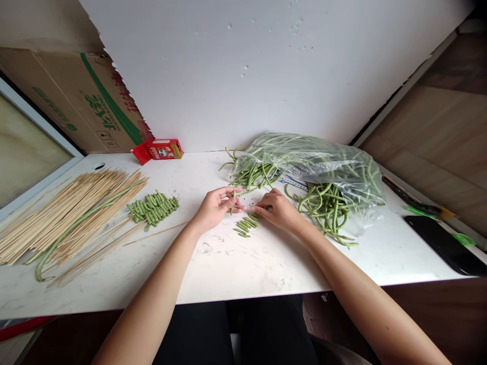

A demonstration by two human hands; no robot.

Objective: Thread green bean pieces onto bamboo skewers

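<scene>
My left hand [220,207] pinches a short cut piece of green bean [233,202] upright between thumb and fingers. Just to its right, my right hand [279,210] is closed low over the table, with a bit of green bean [269,208] showing under its fingers. Below and between the hands lie several cut bean pieces [243,229]. A thin bamboo skewer [155,233] reaches from the left to behind my left wrist; its far end is hidden. Further left, finished-looking rows of bean pieces on skewers [154,209] lie together.
Many bare bamboo skewers [76,208] with a long bean [81,219] across them cover the left side. A clear plastic bag [315,154] of long beans stands behind my right hand, loose beans [327,210] spilling out. A red packet [162,150] and black phone [443,243] lie farther out.
</scene>
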